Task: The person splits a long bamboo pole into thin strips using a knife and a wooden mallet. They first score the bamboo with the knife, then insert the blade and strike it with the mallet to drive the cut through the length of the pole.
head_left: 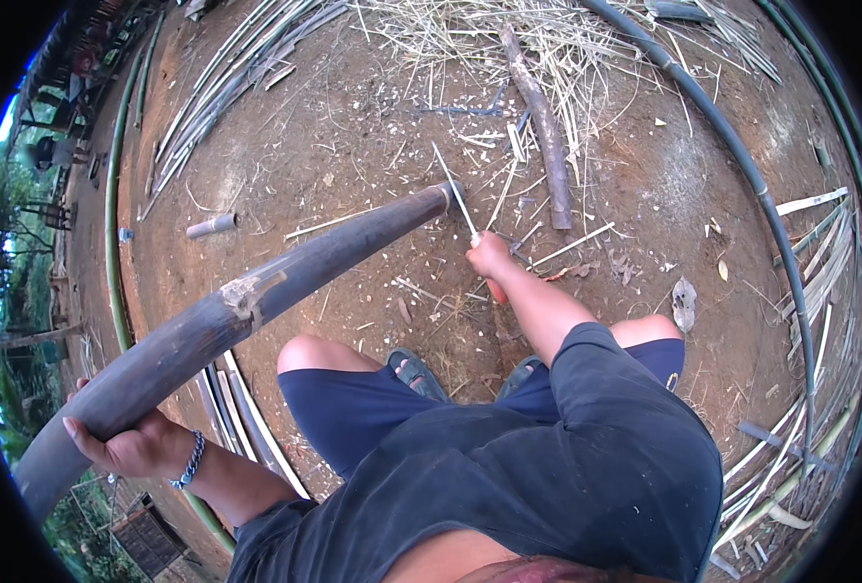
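Note:
A thick dark bamboo pole [314, 267] slants from the lower left up to the middle, with a pale, scraped knot [246, 293] partway along it. My left hand [130, 442] is closed round its near part, thumb on the close side and fingertips showing beyond. Clutched in my right hand [490, 256] is a long narrow blade [457, 192] with an orange handle [496, 291]. That blade stands close beside the pole's far end, at the joint; whether it touches there I cannot tell. Its edge is too thin to make out.
A rough log [541, 126] lies ahead on the dirt, near a heap of thin bamboo strips [586, 44]. A short bamboo piece [211, 225] rests left of centre. One long grey pole [732, 146] curves along the right, beside more split strips [815, 330].

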`<state>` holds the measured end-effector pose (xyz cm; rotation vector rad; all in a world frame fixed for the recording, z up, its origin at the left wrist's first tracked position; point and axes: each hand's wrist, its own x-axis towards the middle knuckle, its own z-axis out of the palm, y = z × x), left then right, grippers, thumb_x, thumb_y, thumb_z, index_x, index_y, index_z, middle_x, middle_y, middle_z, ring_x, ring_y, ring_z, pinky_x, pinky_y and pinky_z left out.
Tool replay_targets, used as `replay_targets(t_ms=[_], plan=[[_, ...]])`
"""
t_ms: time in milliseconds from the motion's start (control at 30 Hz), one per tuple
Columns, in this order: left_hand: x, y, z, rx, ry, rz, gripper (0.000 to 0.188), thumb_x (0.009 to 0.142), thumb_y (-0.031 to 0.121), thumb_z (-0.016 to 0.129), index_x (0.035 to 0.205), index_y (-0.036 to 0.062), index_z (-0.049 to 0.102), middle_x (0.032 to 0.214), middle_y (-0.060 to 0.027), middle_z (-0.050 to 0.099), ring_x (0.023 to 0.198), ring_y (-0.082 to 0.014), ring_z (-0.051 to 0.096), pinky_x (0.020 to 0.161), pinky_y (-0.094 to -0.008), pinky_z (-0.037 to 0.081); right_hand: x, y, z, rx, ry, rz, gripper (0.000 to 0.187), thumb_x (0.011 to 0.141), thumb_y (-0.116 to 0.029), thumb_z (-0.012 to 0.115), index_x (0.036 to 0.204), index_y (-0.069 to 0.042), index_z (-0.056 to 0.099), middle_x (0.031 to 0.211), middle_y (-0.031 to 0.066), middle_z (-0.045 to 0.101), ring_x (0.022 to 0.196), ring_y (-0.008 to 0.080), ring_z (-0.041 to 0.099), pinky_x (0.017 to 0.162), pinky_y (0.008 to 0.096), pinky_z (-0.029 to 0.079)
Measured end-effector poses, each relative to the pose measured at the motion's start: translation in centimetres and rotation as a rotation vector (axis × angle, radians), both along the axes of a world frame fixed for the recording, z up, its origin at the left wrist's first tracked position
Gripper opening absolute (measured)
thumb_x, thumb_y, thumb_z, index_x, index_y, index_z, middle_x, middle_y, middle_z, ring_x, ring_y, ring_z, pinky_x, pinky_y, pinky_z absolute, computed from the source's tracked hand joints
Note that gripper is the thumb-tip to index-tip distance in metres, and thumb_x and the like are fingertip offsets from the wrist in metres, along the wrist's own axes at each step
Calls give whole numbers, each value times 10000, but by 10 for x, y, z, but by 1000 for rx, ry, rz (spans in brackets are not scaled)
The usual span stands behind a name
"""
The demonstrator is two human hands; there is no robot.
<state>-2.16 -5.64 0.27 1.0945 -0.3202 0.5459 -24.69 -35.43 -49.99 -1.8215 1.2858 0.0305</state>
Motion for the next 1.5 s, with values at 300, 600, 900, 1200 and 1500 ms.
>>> replay_targets(t_ms=[300,600,900,1200,1500], plan=[[0,16,-6,-56,12,-90,476,871,288,714,1145,-75,574,1096,-220,653,1057,-316,641,1020,-478,478,1,-9,23,45,-83,111,416,811,-194,695,1198,-66,612,944,164,712,897,367,693,799,442,553],[17,35,-10,-39,-82,-280,493,859,310,696,1162,-66,596,1106,-215,653,1078,-344,632,1025,-496,472,-9,-24,31,73,-17,230,297,832,-200,676,1093,-74,611,994,155,712,952,368,692,838,461,549],[27,33,-15,8,-106,-288,505,842,323,678,1176,-39,563,1118,-177,612,1085,-329,601,1001,-480,478,-15,-26,60,43,-74,345,273,824,-169,656,1078,-80,609,965,195,700,961,403,676,831,468,543],[31,35,-16,26,-145,-301,526,797,325,713,1177,-10,570,1145,-152,578,1120,-309,578,1028,-477,451,-12,-23,56,106,-41,243,261,838,-170,653,1085,-87,630,1018,206,702,988,399,679,849,476,541],[34,33,-16,-29,-229,-505,617,715,310,795,1219,53,548,1160,-100,522,1109,-261,530,1055,-463,403,-26,-36,25,94,21,209,279,811,-191,685,1055,-71,624,939,161,706,917,357,695,816,460,548]])
